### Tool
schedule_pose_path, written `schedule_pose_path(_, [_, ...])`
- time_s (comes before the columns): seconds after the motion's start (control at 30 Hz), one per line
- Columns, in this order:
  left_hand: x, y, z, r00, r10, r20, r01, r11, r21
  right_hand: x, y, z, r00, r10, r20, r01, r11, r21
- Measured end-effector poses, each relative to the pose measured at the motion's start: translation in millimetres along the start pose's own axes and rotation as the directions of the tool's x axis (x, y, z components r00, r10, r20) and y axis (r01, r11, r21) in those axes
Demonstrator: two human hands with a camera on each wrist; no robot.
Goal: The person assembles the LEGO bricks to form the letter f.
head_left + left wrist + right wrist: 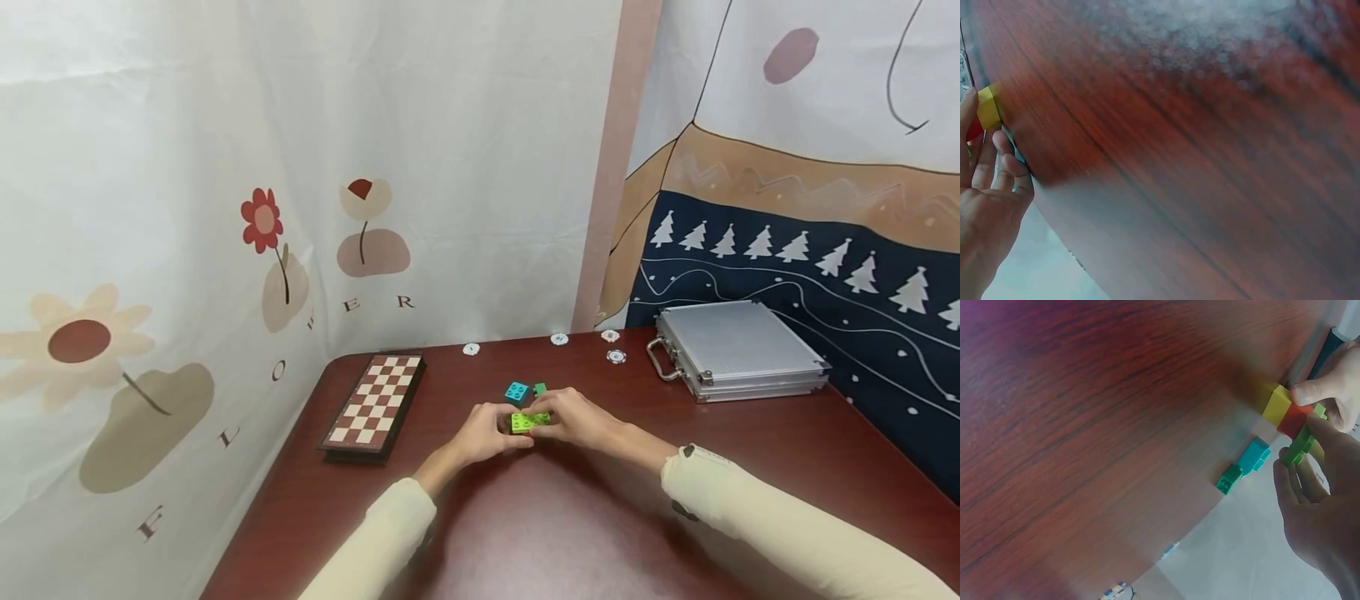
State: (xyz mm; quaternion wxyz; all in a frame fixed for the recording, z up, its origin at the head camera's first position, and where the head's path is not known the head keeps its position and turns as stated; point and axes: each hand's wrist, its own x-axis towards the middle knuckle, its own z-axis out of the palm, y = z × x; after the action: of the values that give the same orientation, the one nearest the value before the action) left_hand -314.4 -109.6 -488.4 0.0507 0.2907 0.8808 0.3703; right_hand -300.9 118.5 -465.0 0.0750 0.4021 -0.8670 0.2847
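Note:
Near the middle of the table, both hands meet at a small stack of toy building bricks. A yellow brick (1277,406) sits at the bottom, a red brick (1295,421) above it, and a studded lime green brick (521,423) on top. My left hand (480,435) grips the side of the stack, its thumb against the red brick. With thumb and fingers, my right hand (579,421) pinches the lime green brick; whether it is fully pressed down I cannot tell. Just beyond the hands lie a teal brick (516,392) and a smaller green brick (540,388).
A checkered board case (375,404) lies at the left of the dark red table (517,525). At the back right rests a silver metal case (742,346). Several white round chips, one a poker chip (616,357), lie along the far edge, before printed curtains.

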Motion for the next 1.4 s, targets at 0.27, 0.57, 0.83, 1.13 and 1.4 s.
schedule_pose_path(0.27, [0.0, -0.8, -0.1, 1.000, 0.007, 0.003, -0.007, 1.000, 0.006, 0.6, -3.2, 0.5, 1.000, 0.014, -0.001, -0.014, 0.999, -0.039])
schedule_pose_path(0.57, [-1.4, 0.8, 1.6, 1.000, -0.001, 0.014, 0.001, 1.000, -0.009, 8.5, 0.9, -15.5, 0.997, 0.063, -0.041, -0.064, 0.998, -0.024])
schedule_pose_path(0.83, [-3.6, 6.0, 2.0, 0.999, -0.054, 0.001, 0.054, 0.997, -0.047, 15.2, 35.2, -29.0, 0.986, 0.144, -0.087, -0.147, 0.988, -0.037])
schedule_pose_path(1.13, [-6.0, 6.6, 1.3, 0.997, -0.079, -0.006, 0.078, 0.992, -0.094, 21.2, 62.3, -19.3, 0.974, 0.226, -0.013, -0.226, 0.973, -0.047])
schedule_pose_path(1.4, [-4.3, 9.6, -2.4, 0.997, -0.061, -0.056, 0.055, 0.993, -0.102, 29.6, 71.0, -3.3, 0.984, 0.177, 0.009, -0.177, 0.983, -0.042])
